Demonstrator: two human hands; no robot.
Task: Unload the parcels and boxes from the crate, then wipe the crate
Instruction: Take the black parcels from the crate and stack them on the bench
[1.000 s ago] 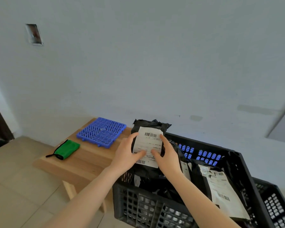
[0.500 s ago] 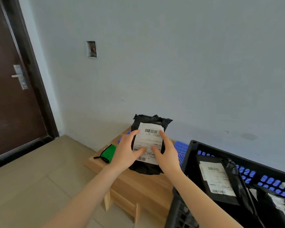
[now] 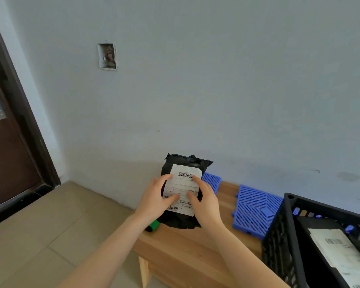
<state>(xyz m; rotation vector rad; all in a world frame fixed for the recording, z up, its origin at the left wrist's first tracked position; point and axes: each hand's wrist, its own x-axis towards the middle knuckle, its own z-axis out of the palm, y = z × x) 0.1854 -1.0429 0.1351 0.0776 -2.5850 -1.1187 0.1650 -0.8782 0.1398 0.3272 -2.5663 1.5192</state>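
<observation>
One black parcel (image 3: 181, 222) is out of the crate (image 3: 283, 252), held upright over the wooden bench (image 3: 185, 246), our left hand (image 3: 154, 201) and right hand (image 3: 206, 204) both gripping its sides, thumbs on its white label (image 3: 182, 190) (two barcodes; print too small to read). At least one more labelled parcel (image 3: 337, 252) lies in the crate at the bench's right end, so we judge unloading unfinished, wiping not started; green cloth (image 3: 153, 225) at the bench's left end.

- No word or number is legible anywhere.
- The white shipping label (image 3: 182, 192) on the black parcel (image 3: 181, 222), left of the crate (image 3: 283, 246), has a barcode (image 3: 185, 175) along its top and a lower barcode (image 3: 173, 208) near its bottom edge. Its printed lines are too small to read.
- The second label (image 3: 339, 252), on the second parcel (image 3: 312, 225) inside the crate, shows only blurred print.
</observation>
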